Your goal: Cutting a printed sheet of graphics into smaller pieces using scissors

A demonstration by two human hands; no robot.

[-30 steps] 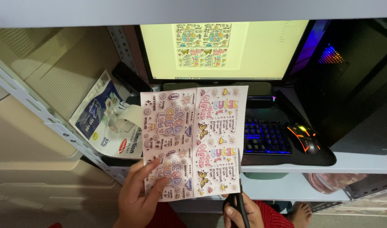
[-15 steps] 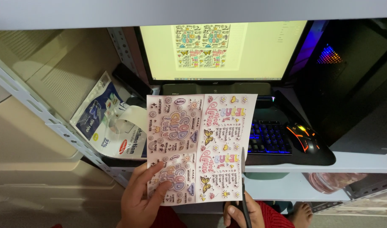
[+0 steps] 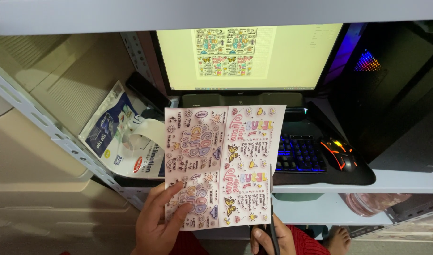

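My left hand point(image 3: 158, 222) holds a printed sticker sheet point(image 3: 221, 165) by its lower left corner, thumb on top. The sheet shows colourful lettering, butterflies and small flowers in four panels. My right hand point(image 3: 272, 240) sits at the bottom edge under the sheet's lower right corner, gripping black scissors point(image 3: 271, 208) whose blades point up along the sheet's right edge. Behind the sheet a monitor point(image 3: 247, 54) displays the same design on a pale yellow page.
A backlit keyboard point(image 3: 301, 153) and a glowing mouse point(image 3: 338, 153) lie on a black mat on the white shelf point(image 3: 405, 182). A plastic packet of paper point(image 3: 117, 134) leans at left by the metal rack post point(image 3: 42, 123). A dark computer case point(image 3: 391, 85) stands right.
The sheet has shifted slightly right and down, and turned squarer to me. The scissor blades have risen along its right edge. Both hands stay low in the frame.
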